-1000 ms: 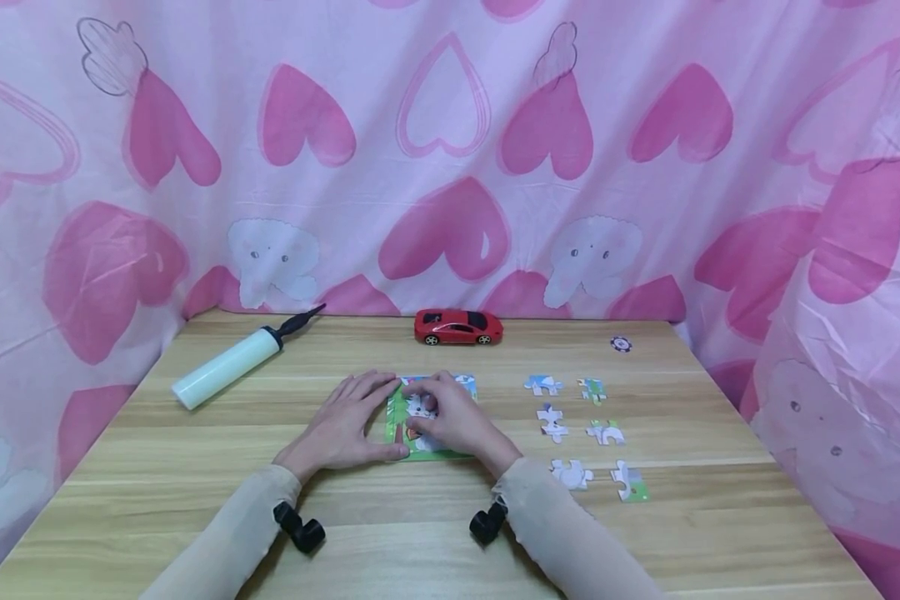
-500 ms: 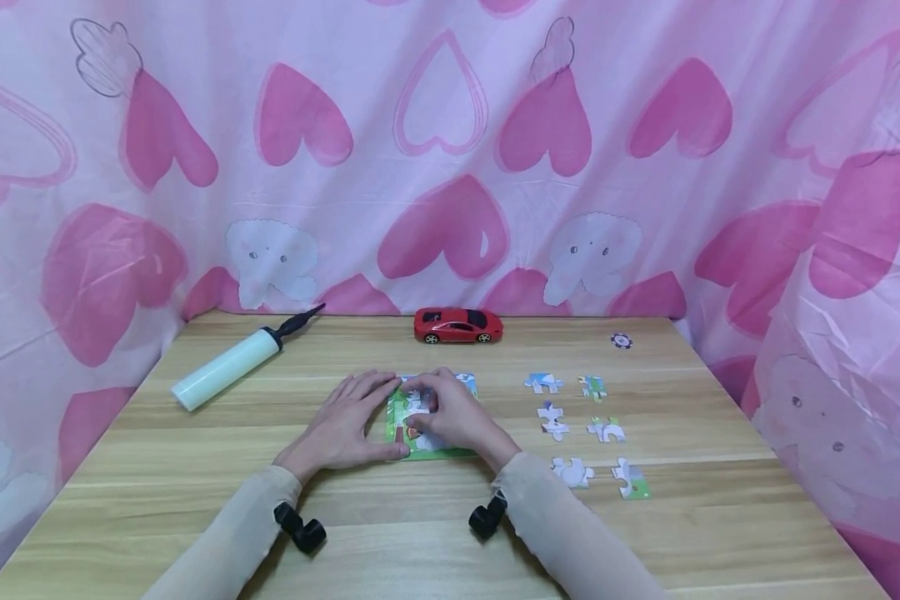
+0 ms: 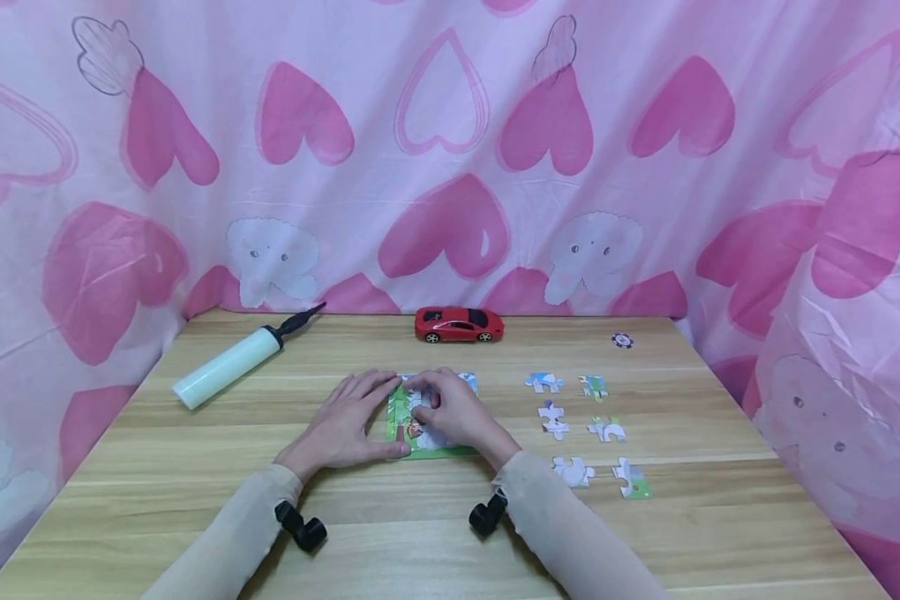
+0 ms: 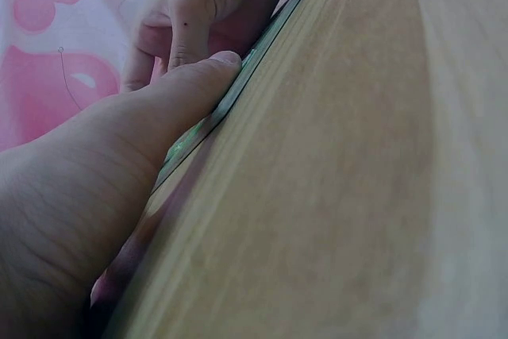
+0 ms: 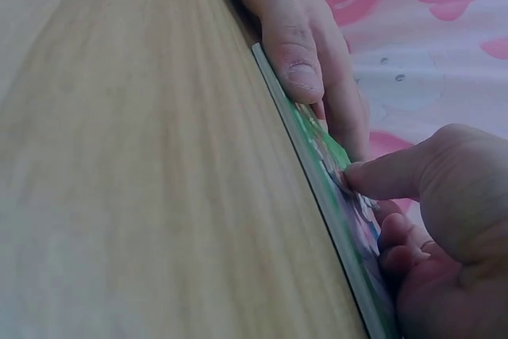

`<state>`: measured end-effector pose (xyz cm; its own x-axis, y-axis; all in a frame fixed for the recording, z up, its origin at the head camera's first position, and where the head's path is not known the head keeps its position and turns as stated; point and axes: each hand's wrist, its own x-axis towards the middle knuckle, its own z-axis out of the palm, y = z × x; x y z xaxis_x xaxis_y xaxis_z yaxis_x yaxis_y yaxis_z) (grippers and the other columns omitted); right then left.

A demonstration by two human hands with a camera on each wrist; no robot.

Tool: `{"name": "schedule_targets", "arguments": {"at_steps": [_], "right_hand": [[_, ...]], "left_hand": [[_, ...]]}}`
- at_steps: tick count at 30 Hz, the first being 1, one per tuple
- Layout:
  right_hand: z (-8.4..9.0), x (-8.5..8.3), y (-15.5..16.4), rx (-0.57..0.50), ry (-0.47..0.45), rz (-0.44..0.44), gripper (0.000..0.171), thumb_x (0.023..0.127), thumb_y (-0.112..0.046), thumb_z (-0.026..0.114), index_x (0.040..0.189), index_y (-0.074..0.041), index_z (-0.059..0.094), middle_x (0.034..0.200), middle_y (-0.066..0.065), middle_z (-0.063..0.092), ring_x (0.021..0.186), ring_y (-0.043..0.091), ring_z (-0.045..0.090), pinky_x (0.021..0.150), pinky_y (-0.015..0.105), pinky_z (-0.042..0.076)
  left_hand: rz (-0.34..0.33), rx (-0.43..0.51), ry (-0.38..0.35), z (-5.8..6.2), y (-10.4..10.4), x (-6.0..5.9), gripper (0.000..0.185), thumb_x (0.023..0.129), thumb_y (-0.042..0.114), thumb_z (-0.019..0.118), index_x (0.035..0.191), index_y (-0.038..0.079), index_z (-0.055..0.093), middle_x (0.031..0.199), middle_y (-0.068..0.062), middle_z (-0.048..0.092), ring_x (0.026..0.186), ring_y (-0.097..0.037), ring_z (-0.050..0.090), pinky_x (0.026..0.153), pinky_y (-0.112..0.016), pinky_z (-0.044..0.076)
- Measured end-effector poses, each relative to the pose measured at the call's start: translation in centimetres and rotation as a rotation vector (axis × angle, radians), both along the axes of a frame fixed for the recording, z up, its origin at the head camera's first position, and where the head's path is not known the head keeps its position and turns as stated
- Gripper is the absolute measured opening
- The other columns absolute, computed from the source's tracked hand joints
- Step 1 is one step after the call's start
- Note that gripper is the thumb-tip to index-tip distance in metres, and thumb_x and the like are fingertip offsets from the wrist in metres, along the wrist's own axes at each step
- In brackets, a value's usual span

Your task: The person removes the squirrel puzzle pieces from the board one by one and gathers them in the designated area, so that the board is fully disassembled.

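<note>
A jigsaw board (image 3: 395,429) with a green edge and a cartoon picture lies on the table between both hands. My left hand (image 3: 345,423) is spread along its left side, the fingers fairly straight toward the far corner and the thumb (image 4: 214,69) on the near edge. Over the middle of the board, the right hand (image 3: 457,410) has its fingers curled. Its thumb (image 5: 377,176) and fingers pinch a puzzle piece (image 5: 337,176) at the board's surface, largely hidden by the hand. The right part of the picture is covered too.
Several loose jigsaw pieces lie right of the board, among them a white one (image 3: 572,472) and a green-cornered one (image 3: 632,480). A red toy car (image 3: 459,325) stands at the back, a hand pump (image 3: 228,367) back left, a poker chip (image 3: 622,341) back right.
The right thumb has shifted slightly away from me and to the right over the board. The left hand and the loose pieces stay in place.
</note>
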<state>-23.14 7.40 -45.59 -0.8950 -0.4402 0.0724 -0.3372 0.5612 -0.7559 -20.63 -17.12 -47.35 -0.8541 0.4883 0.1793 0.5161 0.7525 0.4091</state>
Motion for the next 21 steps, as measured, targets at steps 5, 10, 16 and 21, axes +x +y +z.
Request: {"name": "schedule_targets", "arguments": {"at_steps": [5, 10, 16, 21], "right_hand": [[0.2, -0.11, -0.17, -0.014, -0.018, -0.015, 0.041, 0.1, -0.01, 0.084, 0.14, -0.019, 0.077, 0.116, -0.001, 0.065, 0.091, 0.017, 0.057, 0.072, 0.026, 0.049], [0.34, -0.16, -0.41, -0.023, -0.029, -0.042, 0.04, 0.1, -0.006, 0.083, 0.138, -0.018, 0.077, 0.117, -0.001, 0.067, 0.089, 0.017, 0.059, 0.071, 0.026, 0.051], [0.33, -0.15, -0.73, -0.037, -0.039, -0.08, 0.038, 0.099, -0.006, 0.084, 0.135, -0.017, 0.078, 0.117, -0.001, 0.068, 0.089, 0.016, 0.06, 0.071, 0.026, 0.052], [0.08, -0.28, -0.82, -0.052, -0.046, -0.107, 0.037, 0.099, -0.006, 0.084, 0.134, -0.016, 0.077, 0.114, -0.002, 0.069, 0.086, 0.015, 0.061, 0.069, 0.025, 0.053]], "left_hand": [[0.0, 0.009, -0.005, 0.01, -0.07, -0.04, 0.113, 0.088, 0.082, 0.076, 0.172, 0.013, 0.044, 0.177, -0.01, 0.041, 0.166, -0.04, 0.03, 0.137, -0.07, 0.016], [0.01, 0.005, -0.013, 0.26, 0.01, 0.0, 0.116, 0.087, 0.083, 0.075, 0.173, 0.012, 0.042, 0.177, -0.01, 0.04, 0.166, -0.04, 0.031, 0.137, -0.069, 0.016], [0.012, 0.005, -0.012, 0.39, 0.06, 0.05, 0.116, 0.087, 0.082, 0.076, 0.173, 0.011, 0.042, 0.176, -0.011, 0.041, 0.165, -0.04, 0.033, 0.137, -0.07, 0.018], [0.013, 0.003, -0.014, 0.28, 0.07, 0.01, 0.116, 0.087, 0.082, 0.076, 0.173, 0.012, 0.042, 0.176, -0.011, 0.04, 0.165, -0.04, 0.033, 0.137, -0.07, 0.017]]}}
